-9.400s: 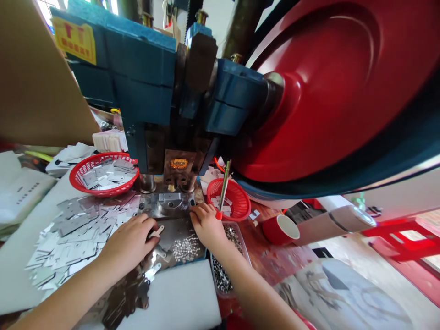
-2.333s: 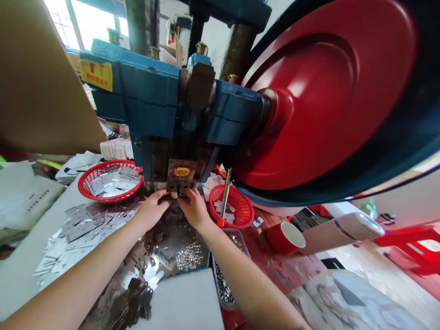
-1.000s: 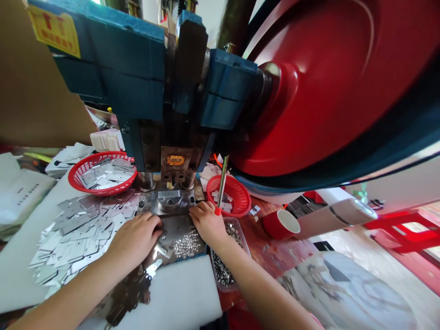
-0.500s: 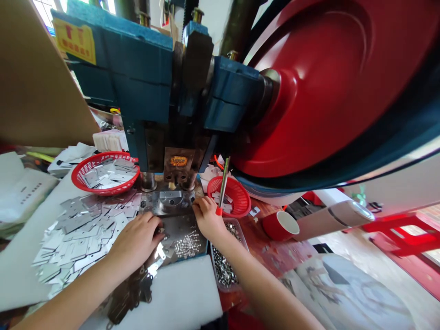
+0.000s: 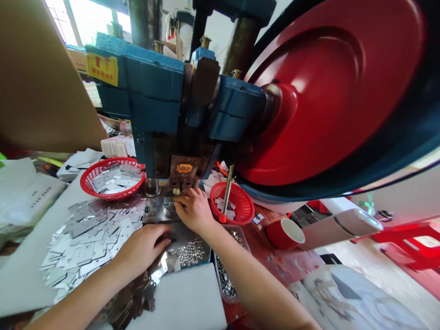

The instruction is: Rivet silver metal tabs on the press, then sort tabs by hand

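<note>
Under the ram of a blue press [image 5: 154,85], my right hand [image 5: 194,208] reaches over the steel die [image 5: 156,208]. Its fingers are bent together at the right end of a small flat metal plate [image 5: 168,200] lying in the die; the contact is partly hidden. My left hand [image 5: 144,245] is over the left part of the dark bed plate [image 5: 180,229], thumb and fingers curved with a gap between them, the tips blurred. Close to it lie a cluster of small shiny metal parts [image 5: 190,252] and several flat metal pieces [image 5: 165,263].
Loose metal plates [image 5: 92,243] are heaped at left, below a red basket [image 5: 85,183] of plates. On the right stand another red basket [image 5: 245,204], a clear tub [image 5: 225,279] of small parts, a red cup [image 5: 283,233] and a bottle [image 5: 343,224]. A large red flywheel [image 5: 326,101] overhangs this side.
My right hand has moved from the die's right edge leftward onto the plate in the die. My left hand has shifted slightly, its fingers blurred. The camera view has shifted too.
</note>
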Demonstrator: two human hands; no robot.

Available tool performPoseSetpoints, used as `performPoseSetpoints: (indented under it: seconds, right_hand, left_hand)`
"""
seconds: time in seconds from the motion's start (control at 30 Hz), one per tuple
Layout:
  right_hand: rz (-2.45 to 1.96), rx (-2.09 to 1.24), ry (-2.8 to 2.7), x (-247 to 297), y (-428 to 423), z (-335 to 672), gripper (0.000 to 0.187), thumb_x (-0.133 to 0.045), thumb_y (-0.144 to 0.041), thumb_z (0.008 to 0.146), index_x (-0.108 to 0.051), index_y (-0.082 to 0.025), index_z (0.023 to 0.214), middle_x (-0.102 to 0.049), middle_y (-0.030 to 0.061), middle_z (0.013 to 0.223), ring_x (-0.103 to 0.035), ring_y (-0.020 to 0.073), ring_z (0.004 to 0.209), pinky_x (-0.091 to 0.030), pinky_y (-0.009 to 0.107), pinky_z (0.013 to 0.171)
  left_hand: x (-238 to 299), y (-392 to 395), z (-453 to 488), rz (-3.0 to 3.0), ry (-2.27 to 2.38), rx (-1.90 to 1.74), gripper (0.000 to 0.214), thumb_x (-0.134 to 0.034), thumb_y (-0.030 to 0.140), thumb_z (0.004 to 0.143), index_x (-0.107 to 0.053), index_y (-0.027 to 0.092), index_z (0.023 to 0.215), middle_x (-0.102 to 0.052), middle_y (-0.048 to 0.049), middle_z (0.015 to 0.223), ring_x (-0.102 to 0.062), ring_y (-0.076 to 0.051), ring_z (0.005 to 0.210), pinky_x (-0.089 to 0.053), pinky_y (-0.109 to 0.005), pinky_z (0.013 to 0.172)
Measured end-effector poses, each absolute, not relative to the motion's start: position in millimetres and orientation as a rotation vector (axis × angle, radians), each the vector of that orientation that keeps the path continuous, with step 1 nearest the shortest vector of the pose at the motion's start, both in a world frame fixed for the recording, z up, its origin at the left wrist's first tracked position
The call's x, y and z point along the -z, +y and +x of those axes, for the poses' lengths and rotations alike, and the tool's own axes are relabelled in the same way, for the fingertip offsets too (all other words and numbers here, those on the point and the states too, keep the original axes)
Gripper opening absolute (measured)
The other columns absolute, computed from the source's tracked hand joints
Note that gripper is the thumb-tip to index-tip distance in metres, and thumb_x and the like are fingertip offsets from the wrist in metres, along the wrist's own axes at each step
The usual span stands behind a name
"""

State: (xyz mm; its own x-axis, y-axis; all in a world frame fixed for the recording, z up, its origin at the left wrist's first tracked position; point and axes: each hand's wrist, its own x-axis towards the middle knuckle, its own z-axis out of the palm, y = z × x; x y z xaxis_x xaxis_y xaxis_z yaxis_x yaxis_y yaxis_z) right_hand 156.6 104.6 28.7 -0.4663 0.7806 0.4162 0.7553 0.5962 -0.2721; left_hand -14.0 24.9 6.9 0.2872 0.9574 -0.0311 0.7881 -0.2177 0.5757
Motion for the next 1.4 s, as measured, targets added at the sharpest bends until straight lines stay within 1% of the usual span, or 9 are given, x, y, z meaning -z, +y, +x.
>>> performPoseSetpoints:
  seconds: [0.13,0.43,0.57,0.7,0.83,0.93,1.07,1.23,1.4]
  right_hand:
    - [-1.137,0.018,-2.437,-35,99,164,0.024,-0.049,-0.034,0.091,-0.068,-0.029,0.105,-0.063,0.0026,0.101,-0.049,0.0194,0.095,-0.034,0.037,0.094]
    - [-1.037,0.06,-2.459,-39,99,162,0.022,-0.051,-0.035,0.091,-0.068,-0.027,0.102,-0.064,0.0019,0.098,-0.049,0.0199,0.103,-0.023,0.044,0.108]
    - [-1.125,-0.121,-2.374,-38,100,164,0.025,-0.05,-0.037,0.092,-0.071,-0.026,0.095,-0.065,0.0014,0.102,-0.052,0.0173,0.098,-0.038,0.034,0.094]
    - [-1.109,-0.189,-2.299,-35,103,167,0.021,-0.052,-0.033,0.091,-0.069,-0.025,0.1,-0.066,0.0029,0.107,-0.054,0.0183,0.101,-0.039,0.034,0.094]
    - [-1.212,-0.307,-2.047,-27,101,173,0.03,-0.039,-0.014,0.092,-0.061,-0.017,0.111,-0.068,0.0058,0.096,-0.061,0.0161,0.09,-0.045,0.027,0.081]
    - [-1.275,-0.402,-2.013,-24,99,176,0.023,-0.044,-0.022,0.092,-0.061,-0.019,0.108,-0.068,0.0022,0.083,-0.063,0.0152,0.078,-0.045,0.024,0.071]
    - [-1.218,-0.347,-2.195,-28,96,175,0.021,-0.047,-0.024,0.092,-0.066,-0.022,0.1,-0.068,0.0009,0.084,-0.061,0.0149,0.081,-0.043,0.025,0.077]
    - [-1.265,-0.119,-2.363,-33,97,171,0.031,-0.051,-0.018,0.087,-0.067,-0.031,0.11,-0.063,0.0019,0.094,-0.054,0.0185,0.087,-0.039,0.031,0.078]
    - [-1.322,-0.062,-2.418,-35,97,170,0.031,-0.051,-0.021,0.088,-0.067,-0.034,0.111,-0.061,0.0027,0.096,-0.051,0.0188,0.088,-0.038,0.033,0.078]
  left_hand:
    - [-15,32,-24,1.941,1.654,-0.638,0.024,-0.047,0.038,0.085,-0.066,0.027,0.092,-0.07,-0.0018,0.097,-0.063,-0.022,0.09,-0.048,-0.036,0.083]
    - [-47,82,-32,1.726,1.81,-0.804,0.029,-0.049,0.044,0.081,-0.066,0.024,0.095,-0.072,-0.0005,0.097,-0.064,-0.022,0.091,-0.046,-0.032,0.083]
    - [-45,92,-29,1.734,1.824,-0.749,0.031,-0.049,0.043,0.079,-0.067,0.022,0.094,-0.072,-0.003,0.099,-0.064,-0.024,0.094,-0.045,-0.033,0.085]
    - [-44,93,-25,1.738,1.847,-0.723,0.031,-0.049,0.042,0.078,-0.069,0.022,0.093,-0.073,-0.0032,0.098,-0.065,-0.025,0.094,-0.046,-0.034,0.084]
    - [-46,93,-21,1.734,1.871,-0.701,0.031,-0.049,0.042,0.078,-0.07,0.023,0.091,-0.074,-0.0034,0.098,-0.066,-0.026,0.093,-0.046,-0.035,0.083]
    - [-46,93,-19,1.743,1.879,-0.696,0.032,-0.049,0.043,0.078,-0.07,0.024,0.092,-0.073,-0.0038,0.098,-0.065,-0.026,0.095,-0.046,-0.034,0.082]
    - [-43,95,-18,1.78,1.862,-0.692,0.033,-0.048,0.043,0.078,-0.07,0.024,0.094,-0.073,-0.004,0.099,-0.065,-0.025,0.095,-0.046,-0.033,0.084]
    - [-41,98,-18,1.847,1.839,-0.692,0.031,-0.047,0.041,0.078,-0.07,0.024,0.09,-0.073,-0.0033,0.098,-0.065,-0.025,0.095,-0.045,-0.034,0.085]
    - [-36,101,-20,1.898,1.829,-0.714,0.03,-0.047,0.039,0.078,-0.069,0.022,0.09,-0.072,-0.0047,0.099,-0.063,-0.025,0.097,-0.044,-0.035,0.089]
